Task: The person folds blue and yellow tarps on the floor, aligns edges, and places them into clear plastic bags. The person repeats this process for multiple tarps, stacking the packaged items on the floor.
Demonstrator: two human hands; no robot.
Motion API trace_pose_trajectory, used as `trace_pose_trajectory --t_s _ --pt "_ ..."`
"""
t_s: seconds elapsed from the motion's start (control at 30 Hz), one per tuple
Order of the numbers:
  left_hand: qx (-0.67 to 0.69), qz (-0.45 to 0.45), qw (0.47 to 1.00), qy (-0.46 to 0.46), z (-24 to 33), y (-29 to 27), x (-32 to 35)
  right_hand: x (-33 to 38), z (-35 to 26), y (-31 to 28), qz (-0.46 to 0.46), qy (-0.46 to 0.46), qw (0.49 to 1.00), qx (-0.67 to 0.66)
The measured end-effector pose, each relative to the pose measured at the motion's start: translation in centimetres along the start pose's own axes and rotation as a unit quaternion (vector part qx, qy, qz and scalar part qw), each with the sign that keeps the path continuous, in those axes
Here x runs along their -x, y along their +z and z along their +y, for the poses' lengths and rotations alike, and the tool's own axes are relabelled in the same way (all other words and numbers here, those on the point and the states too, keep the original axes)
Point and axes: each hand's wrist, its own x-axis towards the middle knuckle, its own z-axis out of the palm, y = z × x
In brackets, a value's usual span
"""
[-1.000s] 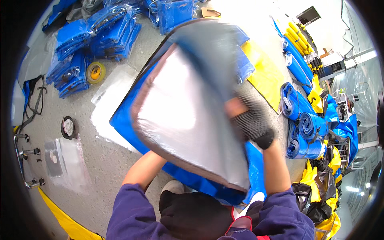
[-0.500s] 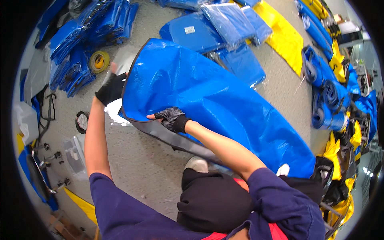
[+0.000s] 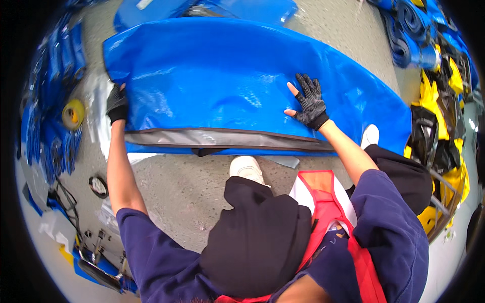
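A large glossy blue tarpaulin sheet lies folded across the floor in front of me. Along its near side runs a grey strip with dark edging, and a short black strap shows beneath it. My left hand, in a black fingerless glove, is closed on the sheet's left edge; some of its fingers are hidden. Toward the right, my right hand, gloved alike, rests flat on the blue surface with fingers spread, holding nothing.
Stacked blue packages and a yellowish tape roll are at the left. Clear-wrapped blue packs lie beyond the sheet. Rolled blue material and yellow and black fabric line the right. My shoe is by the near edge.
The sheet's left end has come down and its near edge now runs nearly straight across. My right hand has let go of that edge, moved right and spread flat on the sheet.
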Motion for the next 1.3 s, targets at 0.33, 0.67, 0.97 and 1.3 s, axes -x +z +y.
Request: trace_pose_trajectory --t_s 0.33,0.67,0.97,1.3 --pt "-0.051 0.148 0.911 0.382 30.2 0.3 4.8 6.7 -4.7 3.2 -0.070 0.008 0.992 -0.102" --pt "-0.099 -0.127 0.842 0.515 37.6 6.0 1.5 10.1 -3.1 2.7 -0.052 -0.041 0.996 -0.053" --pt "-0.129 -0.185 0.858 0.461 26.0 3.5 5.9 12.7 -3.2 2.6 -0.045 -0.028 0.991 -0.125" --pt "-0.006 -0.123 0.880 0.458 38.6 6.4 9.3 0.5 7.2 4.2 0.031 0.313 0.949 0.013"
